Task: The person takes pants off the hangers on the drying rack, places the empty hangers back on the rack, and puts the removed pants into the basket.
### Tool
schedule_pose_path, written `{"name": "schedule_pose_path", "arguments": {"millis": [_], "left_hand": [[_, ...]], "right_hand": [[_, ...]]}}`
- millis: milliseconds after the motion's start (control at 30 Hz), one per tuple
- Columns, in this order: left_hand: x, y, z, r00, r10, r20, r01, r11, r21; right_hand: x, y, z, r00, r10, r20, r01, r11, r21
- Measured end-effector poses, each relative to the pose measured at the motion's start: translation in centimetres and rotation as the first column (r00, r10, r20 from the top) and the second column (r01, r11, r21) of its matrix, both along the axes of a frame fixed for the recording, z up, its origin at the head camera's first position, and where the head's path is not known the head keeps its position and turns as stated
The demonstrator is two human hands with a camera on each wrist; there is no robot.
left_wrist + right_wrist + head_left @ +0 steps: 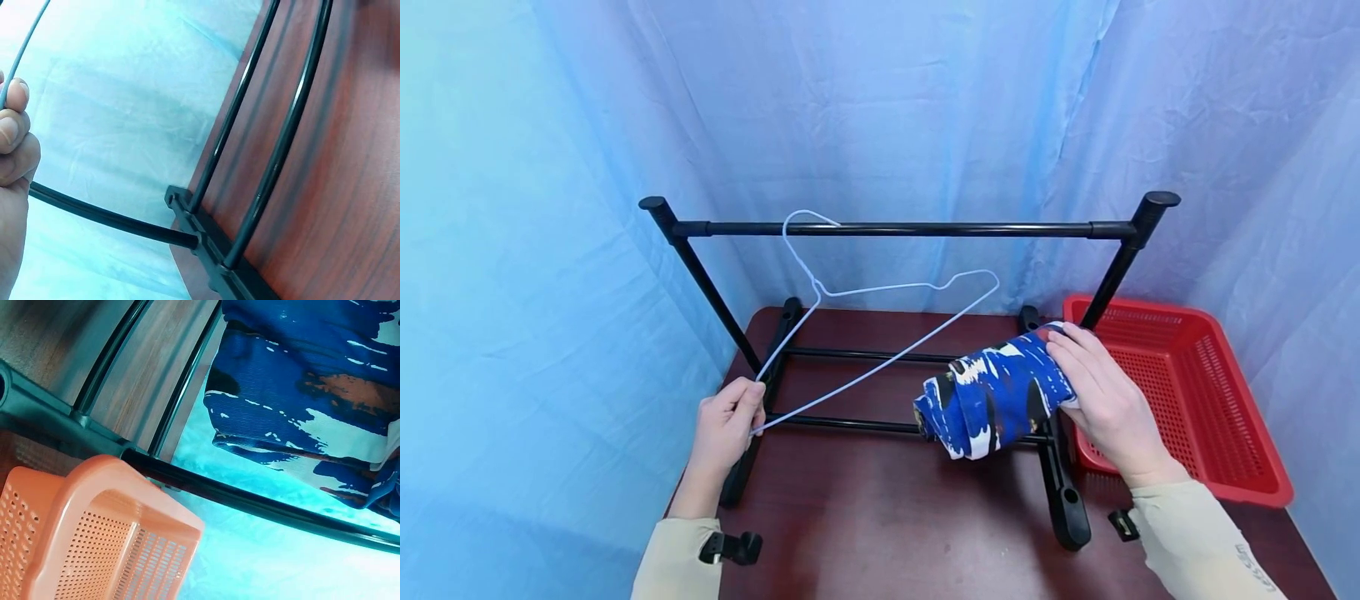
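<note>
A light-blue wire hanger point(880, 362) is tilted in front of the black rack, and my left hand point(724, 429) pinches one end of it. Its hook overlaps the rack's top bar point(925, 229); I cannot tell whether it rests there. My right hand point(1105, 396) grips a bundled blue cloth point(1000, 392) with white, black and brown patches, held up over the rack's right side. The thumb under the cloth is hidden. In the left wrist view the left hand point(15, 144) shows at the edge on the hanger's wire; the right wrist view shows only the cloth point(300, 394).
A red perforated basket point(1210, 325) sits on the dark red-brown table point(865, 517), right of the rack. The rack's feet point(1067, 508) and two low crossbars point(850, 425) stand on the tabletop. Blue curtains point(887, 108) hang behind and at the sides.
</note>
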State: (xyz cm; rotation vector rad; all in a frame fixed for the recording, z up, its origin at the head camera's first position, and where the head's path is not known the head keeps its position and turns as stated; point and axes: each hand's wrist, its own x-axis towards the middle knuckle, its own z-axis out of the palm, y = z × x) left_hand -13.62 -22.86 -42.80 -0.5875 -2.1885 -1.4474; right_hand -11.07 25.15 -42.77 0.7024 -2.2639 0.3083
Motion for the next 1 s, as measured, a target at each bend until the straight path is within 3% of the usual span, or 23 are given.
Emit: {"name": "schedule_pose_path", "arguments": {"millis": [167, 267, 467, 900, 1000], "left_hand": [[-0.5, 0.3, 0.4, 0.998, 0.034, -0.06, -0.037, 0.998, -0.052], [-1.2, 0.0, -0.3, 0.994, 0.072, -0.088, -0.079, 0.994, -0.075], [-2.3, -0.7, -1.8, 0.988, 0.133, -0.076, -0.141, 0.985, -0.101], [-2.3, -0.9, -2.5, 0.988, 0.131, -0.083, -0.141, 0.981, -0.13], [-2.5, -1.3, -4.1, 0.988, 0.126, -0.093, -0.135, 0.986, -0.099]], "right_hand": [[0.6, 0.6, 0.3, 1.0, -0.01, 0.004, 0.01, 1.0, 0.015], [1.1, 1.0, 0.5, 1.0, -0.021, 0.008, 0.021, 0.999, 0.029], [1.9, 1.6, 0.7, 0.999, -0.041, 0.018, 0.04, 0.998, 0.047], [3.4, 3.3, 0.9, 0.997, -0.065, 0.041, 0.065, 0.998, 0.002], [3.6, 3.2, 1.1, 0.995, -0.081, 0.06, 0.081, 0.997, 0.013]]}}
